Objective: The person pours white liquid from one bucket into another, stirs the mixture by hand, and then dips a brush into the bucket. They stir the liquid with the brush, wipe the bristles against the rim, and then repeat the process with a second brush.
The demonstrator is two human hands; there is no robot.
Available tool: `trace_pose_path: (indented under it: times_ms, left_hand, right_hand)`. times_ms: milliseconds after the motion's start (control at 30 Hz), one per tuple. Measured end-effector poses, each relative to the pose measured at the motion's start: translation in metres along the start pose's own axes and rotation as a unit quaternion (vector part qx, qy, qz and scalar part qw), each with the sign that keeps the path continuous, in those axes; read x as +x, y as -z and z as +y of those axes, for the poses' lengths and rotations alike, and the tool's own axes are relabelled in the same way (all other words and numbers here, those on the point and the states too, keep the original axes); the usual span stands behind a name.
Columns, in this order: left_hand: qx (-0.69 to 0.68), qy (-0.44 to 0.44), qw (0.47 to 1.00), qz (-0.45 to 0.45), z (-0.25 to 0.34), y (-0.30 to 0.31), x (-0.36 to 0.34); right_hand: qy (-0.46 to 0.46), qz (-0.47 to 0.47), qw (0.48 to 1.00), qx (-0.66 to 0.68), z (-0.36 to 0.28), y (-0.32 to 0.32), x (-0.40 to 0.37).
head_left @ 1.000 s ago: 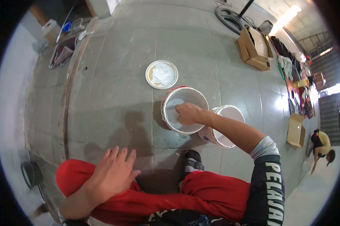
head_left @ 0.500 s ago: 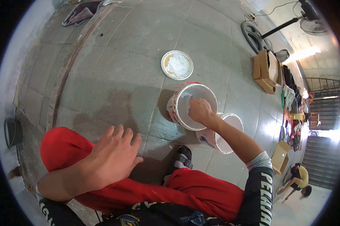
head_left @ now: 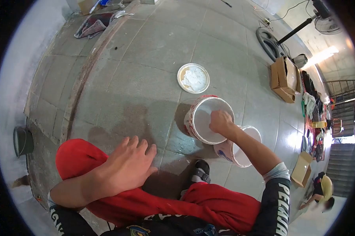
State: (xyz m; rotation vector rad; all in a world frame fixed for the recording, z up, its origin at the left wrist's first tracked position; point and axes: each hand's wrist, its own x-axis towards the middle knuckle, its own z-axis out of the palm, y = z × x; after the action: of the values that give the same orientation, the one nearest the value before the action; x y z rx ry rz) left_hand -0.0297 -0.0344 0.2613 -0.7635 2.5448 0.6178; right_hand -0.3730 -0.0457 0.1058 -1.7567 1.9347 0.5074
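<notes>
My right hand [head_left: 221,121] reaches over the mouth of a white bucket [head_left: 190,124] with red marks on its outside. Its fingers are curled down inside the rim, and whatever they hold is hidden. A second white bucket [head_left: 226,152] sits close against the first, partly behind my right forearm. Beyond them a round lid [head_left: 193,78] lies on the floor, smeared with white material. My left hand [head_left: 128,167] is open, fingers stretched out above my red-trousered leg, with nothing in it.
A grey bucket [head_left: 23,141] stands by the left wall. A raised strip [head_left: 80,84] crosses the tiled floor, with a cloth [head_left: 94,26] near it. To the right are a cardboard box [head_left: 283,80], a standing fan [head_left: 297,31], piled clothes and a crouching person [head_left: 323,190].
The whole view has shifted, so the buckets and lid appear slightly farther right and lower. My right hand has moved a little toward the right side of the bucket mouth. My left hand stays open.
</notes>
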Motion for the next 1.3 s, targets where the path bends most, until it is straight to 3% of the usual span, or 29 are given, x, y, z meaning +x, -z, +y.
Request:
trace_pose_path:
  times_ms: [133, 367, 533, 667, 733, 867, 967, 1033, 1067, 1133, 1300]
  left_hand:
    - [-0.007, 0.000, 1.000, -0.021, 0.003, 0.003, -0.001]
    - [0.008, -0.009, 1.000, -0.005, 0.005, 0.001, 0.003]
    - [0.016, -0.003, 1.000, 0.001, 0.007, 0.002, 0.001]
    - [0.017, -0.002, 1.000, -0.005, 0.007, 0.004, 0.001]
    - [0.014, -0.004, 1.000, -0.009, 0.007, 0.004, 0.001]
    - [0.018, -0.008, 1.000, -0.004, 0.005, 0.001, 0.002]
    - [0.024, -0.009, 1.000, 0.002, 0.005, 0.001, 0.004]
    - [0.032, -0.011, 0.999, 0.003, 0.004, 0.002, 0.003]
    - [0.029, -0.011, 1.000, 0.006, 0.003, 0.001, 0.003]
    - [0.030, -0.017, 0.999, 0.006, 0.004, 0.002, 0.004]
    - [0.025, -0.009, 1.000, -0.013, 0.005, 0.006, 0.006]
  right_hand:
    - [0.021, 0.089, 0.995, 0.043, 0.001, -0.009, 0.008]
    - [0.090, 0.057, 0.977, 0.186, 0.011, -0.030, 0.008]
    - [0.018, -0.072, 0.997, -0.010, -0.004, 0.003, -0.009]
    - [0.010, 0.014, 1.000, -0.014, -0.002, -0.004, 0.006]
    - [0.065, 0.055, 0.996, 0.001, 0.000, -0.004, 0.012]
    - [0.063, 0.075, 0.993, 0.070, -0.001, -0.012, 0.012]
    - [0.106, 0.030, 0.982, 0.151, 0.003, -0.015, 0.006]
    - [0.088, -0.062, 0.990, 0.086, 0.003, -0.010, -0.002]
    - [0.086, -0.060, 0.990, 0.092, 0.001, -0.007, -0.004]
    - [0.058, -0.083, 0.995, -0.022, -0.001, 0.003, -0.009]
    - [0.069, 0.021, 0.997, -0.035, 0.002, -0.007, 0.005]
